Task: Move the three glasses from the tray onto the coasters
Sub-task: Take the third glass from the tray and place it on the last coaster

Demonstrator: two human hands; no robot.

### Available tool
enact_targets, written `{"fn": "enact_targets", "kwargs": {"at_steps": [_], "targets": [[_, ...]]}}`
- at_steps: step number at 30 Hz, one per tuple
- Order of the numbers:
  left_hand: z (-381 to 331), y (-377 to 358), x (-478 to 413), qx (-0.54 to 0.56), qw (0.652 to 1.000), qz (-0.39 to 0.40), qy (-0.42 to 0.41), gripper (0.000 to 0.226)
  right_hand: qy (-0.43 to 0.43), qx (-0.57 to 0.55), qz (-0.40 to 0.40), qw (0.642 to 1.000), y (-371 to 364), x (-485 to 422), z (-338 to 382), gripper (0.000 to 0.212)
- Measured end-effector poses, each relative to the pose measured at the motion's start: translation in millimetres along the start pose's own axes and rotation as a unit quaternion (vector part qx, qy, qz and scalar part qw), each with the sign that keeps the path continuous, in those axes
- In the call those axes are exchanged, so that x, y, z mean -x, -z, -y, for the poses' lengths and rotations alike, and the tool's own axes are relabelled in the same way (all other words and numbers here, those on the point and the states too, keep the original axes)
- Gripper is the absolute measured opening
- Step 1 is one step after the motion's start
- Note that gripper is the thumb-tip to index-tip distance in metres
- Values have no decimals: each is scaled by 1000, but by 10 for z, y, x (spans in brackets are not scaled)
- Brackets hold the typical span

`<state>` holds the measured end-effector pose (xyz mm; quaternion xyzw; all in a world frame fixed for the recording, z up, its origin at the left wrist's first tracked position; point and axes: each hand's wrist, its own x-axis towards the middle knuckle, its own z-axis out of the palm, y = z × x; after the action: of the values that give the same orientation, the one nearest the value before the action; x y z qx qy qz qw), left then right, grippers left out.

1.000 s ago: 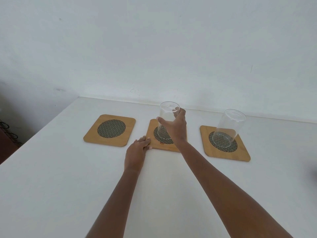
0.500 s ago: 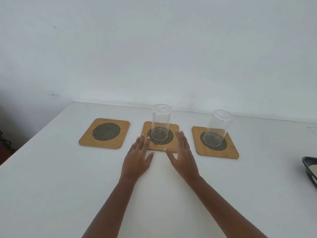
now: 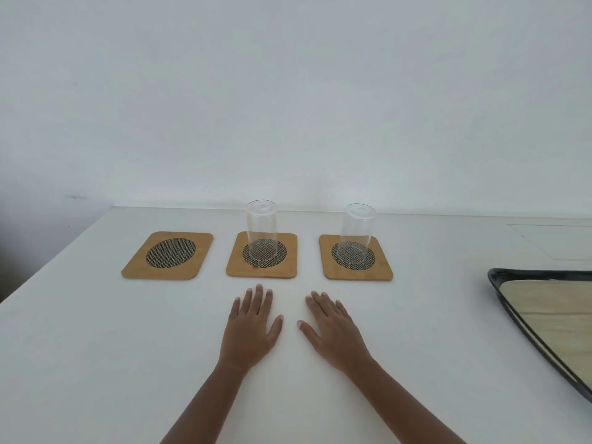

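Three wooden coasters with dark mesh centres lie in a row on the white table. The left coaster [image 3: 168, 254] is bare. A clear glass [image 3: 261, 232] stands upright on the middle coaster [image 3: 262, 273], and another clear glass [image 3: 356, 233] stands on the right coaster [image 3: 381, 267]. My left hand [image 3: 251, 328] and my right hand [image 3: 333, 328] rest flat on the table in front of the middle coaster, fingers apart, holding nothing. The dark-rimmed tray [image 3: 499, 280] with a wooden floor sits at the right edge, partly cut off; no glass shows on its visible part.
A white wall rises just behind the coasters. The table's left edge [image 3: 54, 254] runs diagonally toward the far corner. A flat pale rectangular panel [image 3: 557, 240] lies in the tabletop behind the tray.
My right hand let go of the glass on the middle coaster, and my left hand left the coaster's edge. Both hands drew back toward me and lie flat. The tray came into view.
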<state>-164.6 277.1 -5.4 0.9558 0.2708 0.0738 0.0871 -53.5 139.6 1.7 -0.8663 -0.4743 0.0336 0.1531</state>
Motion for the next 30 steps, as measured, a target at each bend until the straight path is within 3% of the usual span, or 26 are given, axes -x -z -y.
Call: {"fn": "enact_targets", "kwargs": {"at_steps": [9, 21, 30], "targets": [[-664, -40, 157, 5, 999, -17, 46, 60, -3, -15, 0, 1000, 256, 316, -327, 58], [-2482, -27, 19, 98, 988, -70, -99, 58, -53, 37, -113, 992, 1138, 942, -1537, 56], [-3647, -155, -148, 85, 978, -43, -184, 59, -135, 70, -151, 977, 1665, 1533, -2500, 53]]}}
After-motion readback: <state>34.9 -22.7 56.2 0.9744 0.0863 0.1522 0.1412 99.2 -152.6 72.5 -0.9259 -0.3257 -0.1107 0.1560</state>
